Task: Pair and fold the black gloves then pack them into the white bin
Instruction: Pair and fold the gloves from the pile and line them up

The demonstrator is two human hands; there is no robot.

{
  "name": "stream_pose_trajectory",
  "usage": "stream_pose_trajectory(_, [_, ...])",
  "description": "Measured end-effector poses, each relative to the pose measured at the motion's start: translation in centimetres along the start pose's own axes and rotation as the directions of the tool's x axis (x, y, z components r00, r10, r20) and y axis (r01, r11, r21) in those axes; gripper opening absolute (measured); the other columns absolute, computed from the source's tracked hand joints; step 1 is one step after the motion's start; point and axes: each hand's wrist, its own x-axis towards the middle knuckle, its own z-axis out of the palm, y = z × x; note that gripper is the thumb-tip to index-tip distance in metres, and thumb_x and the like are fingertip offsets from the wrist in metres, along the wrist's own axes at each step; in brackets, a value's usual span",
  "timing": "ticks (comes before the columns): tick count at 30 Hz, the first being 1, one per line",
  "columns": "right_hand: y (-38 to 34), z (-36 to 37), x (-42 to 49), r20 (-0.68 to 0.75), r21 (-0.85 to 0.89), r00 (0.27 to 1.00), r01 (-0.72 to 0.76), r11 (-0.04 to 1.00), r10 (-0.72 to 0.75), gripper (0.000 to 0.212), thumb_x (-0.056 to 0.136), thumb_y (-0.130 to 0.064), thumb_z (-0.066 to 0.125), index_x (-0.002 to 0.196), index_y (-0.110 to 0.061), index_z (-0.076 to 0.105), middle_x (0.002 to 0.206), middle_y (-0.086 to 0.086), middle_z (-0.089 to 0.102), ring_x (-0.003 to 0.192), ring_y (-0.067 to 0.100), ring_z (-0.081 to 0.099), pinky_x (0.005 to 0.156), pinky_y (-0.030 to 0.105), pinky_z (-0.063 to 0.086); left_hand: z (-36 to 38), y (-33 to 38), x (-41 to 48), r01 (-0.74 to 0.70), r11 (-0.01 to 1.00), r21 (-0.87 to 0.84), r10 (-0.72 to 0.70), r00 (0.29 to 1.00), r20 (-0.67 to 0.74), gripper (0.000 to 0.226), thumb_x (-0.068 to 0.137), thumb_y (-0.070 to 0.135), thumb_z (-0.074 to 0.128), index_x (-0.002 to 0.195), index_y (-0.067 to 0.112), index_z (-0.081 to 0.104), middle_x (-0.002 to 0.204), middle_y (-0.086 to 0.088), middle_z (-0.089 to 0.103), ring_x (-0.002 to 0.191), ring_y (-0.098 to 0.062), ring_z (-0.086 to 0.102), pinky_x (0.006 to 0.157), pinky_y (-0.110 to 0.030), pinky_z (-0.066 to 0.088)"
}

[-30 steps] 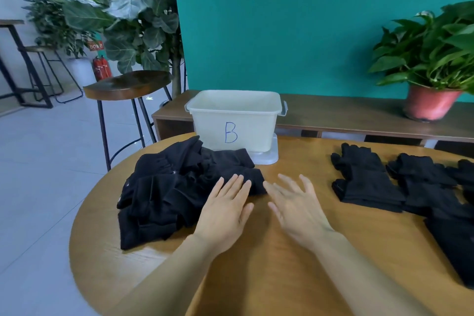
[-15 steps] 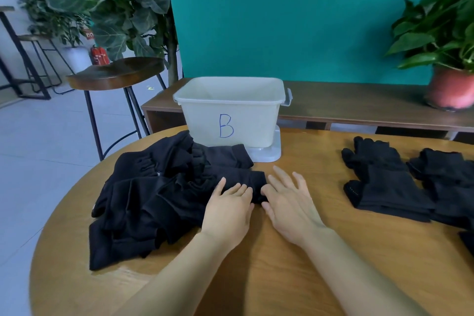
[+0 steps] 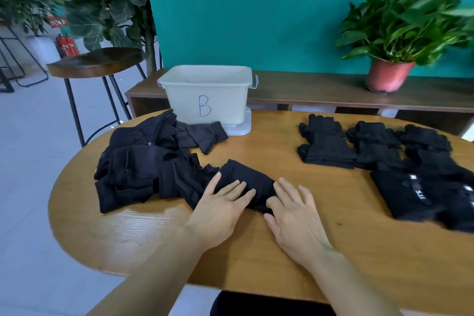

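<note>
Wooden desk (image 3: 320, 251) before a teal wall. Left grip (image 3: 219, 211) lies flat, fingers straight, pressing a black glove (image 3: 247, 174) at lower centre. Right grip (image 3: 295, 220) is spread flat just beside it, fingertips at its edge, holding nothing. Glove judged light, soft and limp; best pinched at a folded edge. Unsorted pile (image 3: 143, 169) centre left, folded pairs (image 3: 327, 147) centre right, white bin (image 3: 228, 100) upper centre. Bin interior hidden; pile count indistinct; right-edge gloves blurred.

Only clear one is a blue handwritten "B" on the front of the white bin (image 3: 228, 100); a black glove (image 3: 406, 199) at far right has white print, maybe "5.11", too blurry to be sure; red sign (image 3: 57, 22) back left has white letters, unreadable
</note>
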Motion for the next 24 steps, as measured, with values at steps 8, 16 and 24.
stream_pose_trajectory(8, [-0.2,-3.6,-2.9,-0.205,0.14,0.977,0.087,0.986,-0.057,0.032,0.094,-0.032,0.042,0.084,-0.021,0.069,0.106,-0.001,0.073,0.12,0.021,0.059,0.107,0.045,0.026,-2.9,0.8,-3.0,0.234,0.97,0.07,-0.238,0.97,0.053,0.073,0.098,0.012,0.038,0.158,0.024,-0.003,0.166,0.0,-0.001,0.151,-0.01,-0.008,0.115,-0.047,-0.022])
stream_pose_trajectory(16, [0.7,-4.0,-0.7,0.137,-0.026,0.985,0.11,0.994,-0.106,0.03,0.102,-0.02,0.043,0.125,-0.019,0.062,0.133,0.0,0.06,0.143,0.023,0.031,0.112,0.043,0.009,-2.9,4.6,-3.4,0.21,0.96,-0.184,-0.218,0.976,-0.023,0.068,0.09,0.037,0.012,0.153,0.022,0.034,0.159,0.0,0.032,0.149,-0.011,0.022,0.119,-0.04,-0.014])
stream_pose_trajectory(24, [0.9,-3.4,-4.8,0.167,-0.073,0.986,0.008,0.997,0.004,0.058,0.097,-0.042,0.018,0.102,-0.02,0.072,0.105,-0.001,0.072,0.127,0.025,0.053,0.105,0.045,0.022,-1.6,7.6,-3.6,0.172,0.957,-0.232,-0.14,0.979,0.149,0.073,0.094,0.056,-0.004,0.157,0.026,0.016,0.165,0.008,0.006,0.148,0.0,-0.011,0.116,-0.032,-0.023])
